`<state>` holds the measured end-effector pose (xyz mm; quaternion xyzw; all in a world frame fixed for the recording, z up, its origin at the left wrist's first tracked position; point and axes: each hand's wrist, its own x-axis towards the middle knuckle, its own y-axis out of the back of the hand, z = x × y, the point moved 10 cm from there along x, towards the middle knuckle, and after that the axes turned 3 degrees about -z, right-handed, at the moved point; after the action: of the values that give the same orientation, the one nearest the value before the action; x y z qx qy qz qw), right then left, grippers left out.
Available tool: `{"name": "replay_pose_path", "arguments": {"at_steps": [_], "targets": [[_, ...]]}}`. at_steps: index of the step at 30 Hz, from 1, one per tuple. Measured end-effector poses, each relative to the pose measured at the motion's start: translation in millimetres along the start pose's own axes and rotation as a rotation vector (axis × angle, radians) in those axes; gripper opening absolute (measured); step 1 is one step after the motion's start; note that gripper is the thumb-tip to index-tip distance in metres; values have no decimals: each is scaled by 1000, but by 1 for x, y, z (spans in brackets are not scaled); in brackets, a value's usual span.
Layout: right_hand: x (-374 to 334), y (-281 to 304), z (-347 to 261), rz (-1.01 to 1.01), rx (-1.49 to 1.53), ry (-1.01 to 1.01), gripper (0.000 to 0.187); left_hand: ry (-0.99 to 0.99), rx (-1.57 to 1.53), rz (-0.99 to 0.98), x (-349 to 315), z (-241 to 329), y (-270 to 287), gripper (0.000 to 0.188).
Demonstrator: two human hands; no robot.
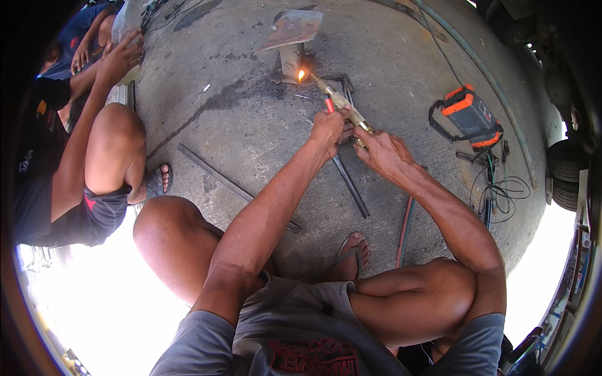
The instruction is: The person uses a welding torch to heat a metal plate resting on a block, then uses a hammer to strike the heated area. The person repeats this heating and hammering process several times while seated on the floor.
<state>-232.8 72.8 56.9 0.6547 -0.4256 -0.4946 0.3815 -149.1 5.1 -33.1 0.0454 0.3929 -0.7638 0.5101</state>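
This strikes me as a rough metalworking or repair workshop, with glaring light coming in at the sides. The stained concrete floor (389, 53) is the work area, strewn with a metal bar (216, 172), a boxy orange-and-grey machine (471, 116) and tangled cables (505, 193), and a gas torch (340, 100) burns above it.

Spreads out as rough grey concrete floor (389, 75), streaked with dark stains (251, 90). Bears a metal stand (290, 61) topped by a slanted plate (296, 28). Left of the metal stand, carries a small white stick (206, 88); on its near left side, a long dark bar (216, 173). At its near right, takes a reddish hose (405, 229) and, farther right, tangled cables (500, 188). To its right, supports an orange-and-grey box (471, 116) and, beyond that, a long pipe (491, 78).
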Motion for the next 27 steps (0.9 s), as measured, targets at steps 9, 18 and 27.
{"name": "replay_pose_path", "arguments": {"at_steps": [9, 18, 27], "targets": [[-3, 2, 0, 19, -8, -6, 35, -3, -20, 11, 1, 1, -1, 30], [-2, 0, 3, 2, -36, -33, 43, -9, -37, 27, 0, 1, 0, 26], [-2, -1, 3, 13, -10, -2, 38, -5, -7, -10, 1, 2, -1, 32]]}}
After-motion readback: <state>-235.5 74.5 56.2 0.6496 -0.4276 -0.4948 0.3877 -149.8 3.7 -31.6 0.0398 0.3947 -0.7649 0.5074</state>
